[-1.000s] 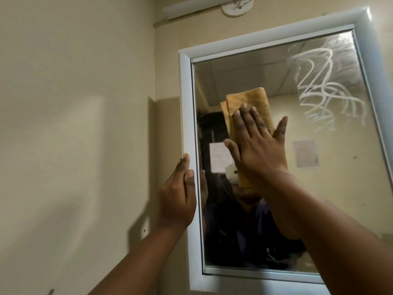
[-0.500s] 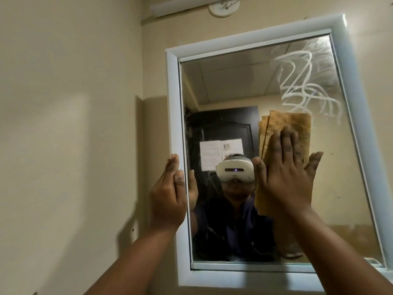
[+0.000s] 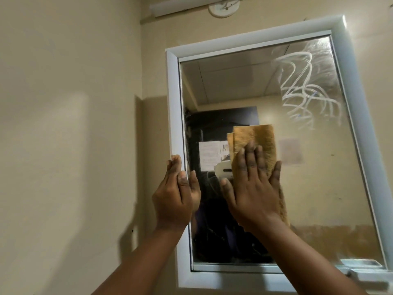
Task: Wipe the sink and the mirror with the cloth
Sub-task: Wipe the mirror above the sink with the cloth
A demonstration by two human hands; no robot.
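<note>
A white-framed mirror (image 3: pixel 319 188) hangs on the beige wall ahead. White smear streaks (image 3: pixel 304 88) cover its upper right glass. A folded orange-brown cloth (image 3: pixel 257 139) lies flat against the middle of the glass. My right hand (image 3: pixel 253 188) presses the cloth to the mirror with the palm flat and the fingers spread. My left hand (image 3: pixel 174 194) grips the left edge of the mirror frame, thumb on the front. The sink is out of view.
A beige side wall (image 3: pixel 63 124) stands close on the left. A white round fitting (image 3: pixel 223 7) and a white conduit sit on the wall above the mirror. A small white ledge (image 3: pixel 361 267) shows at the mirror's lower right corner.
My right hand swept the cloth from the upper middle of the glass to the right, then back left toward the centre and lower. My left hand stayed on the frame edge.
</note>
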